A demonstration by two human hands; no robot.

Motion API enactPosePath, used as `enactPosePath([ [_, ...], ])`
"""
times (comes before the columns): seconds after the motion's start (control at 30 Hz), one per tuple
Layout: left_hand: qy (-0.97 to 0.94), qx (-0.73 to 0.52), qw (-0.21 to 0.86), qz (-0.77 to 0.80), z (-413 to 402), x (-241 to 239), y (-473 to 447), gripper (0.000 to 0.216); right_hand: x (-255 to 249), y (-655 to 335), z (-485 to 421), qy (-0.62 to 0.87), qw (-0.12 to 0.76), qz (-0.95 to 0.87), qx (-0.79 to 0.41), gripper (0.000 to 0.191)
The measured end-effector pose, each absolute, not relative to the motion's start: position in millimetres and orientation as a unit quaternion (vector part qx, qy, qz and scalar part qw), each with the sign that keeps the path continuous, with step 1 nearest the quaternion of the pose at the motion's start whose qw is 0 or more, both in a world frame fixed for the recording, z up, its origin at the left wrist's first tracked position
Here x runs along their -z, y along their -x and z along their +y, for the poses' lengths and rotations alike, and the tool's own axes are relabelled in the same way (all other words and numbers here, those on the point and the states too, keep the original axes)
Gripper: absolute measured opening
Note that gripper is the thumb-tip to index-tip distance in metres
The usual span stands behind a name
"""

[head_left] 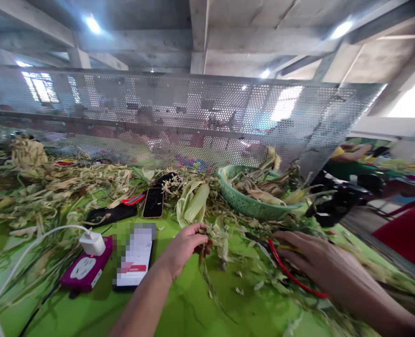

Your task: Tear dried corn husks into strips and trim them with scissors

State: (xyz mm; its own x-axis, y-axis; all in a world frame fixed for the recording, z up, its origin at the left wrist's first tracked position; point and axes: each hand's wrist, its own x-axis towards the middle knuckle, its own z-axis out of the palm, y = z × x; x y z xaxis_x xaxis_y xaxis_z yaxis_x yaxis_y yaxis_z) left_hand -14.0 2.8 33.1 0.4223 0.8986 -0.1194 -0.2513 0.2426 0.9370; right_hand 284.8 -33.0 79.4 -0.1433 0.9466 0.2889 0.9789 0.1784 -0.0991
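Observation:
My left hand [190, 248] is closed in a pinch on a thin bunch of dried plant strands [207, 276], whose ends trail down over the green tabletop [189, 304]. My right hand [304, 257] lies low at the right, its fingers curled over a tool with a red handle [286, 271], which looks like cutting shears. The shears' dark front end points left; part of the tool is hidden under my fingers. Pale corn husks [195, 203] lie just beyond my left hand, and small scraps are scattered between both hands.
A green plastic basket [235, 196] of dry husks stands at the back right. To the left are a lit phone [137, 257], a dark phone [153, 202] and a purple power strip [88, 267] with a white charger. Husk piles [98, 180] line a perforated metal screen [179, 112].

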Motion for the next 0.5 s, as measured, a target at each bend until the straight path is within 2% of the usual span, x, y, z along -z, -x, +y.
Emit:
enactPosePath([
  [0.1,-0.452,-0.428,0.712,0.324,1.3,-32.0,10.0,0.027,-82.4,-250.3,-33.3,0.584,0.197,-0.782,-0.097,0.034],
  [0.2,-0.451,-0.439,0.712,0.311,-0.8,-28.8,6.1,0.028,-78.4,-213.7,-31.5,0.548,0.281,-0.766,-0.185,0.031],
  [0.5,-0.445,-0.453,0.713,0.295,-6.3,-23.8,-3.2,0.030,-50.0,-176.5,-20.3,0.533,0.386,-0.721,-0.218,0.021],
])
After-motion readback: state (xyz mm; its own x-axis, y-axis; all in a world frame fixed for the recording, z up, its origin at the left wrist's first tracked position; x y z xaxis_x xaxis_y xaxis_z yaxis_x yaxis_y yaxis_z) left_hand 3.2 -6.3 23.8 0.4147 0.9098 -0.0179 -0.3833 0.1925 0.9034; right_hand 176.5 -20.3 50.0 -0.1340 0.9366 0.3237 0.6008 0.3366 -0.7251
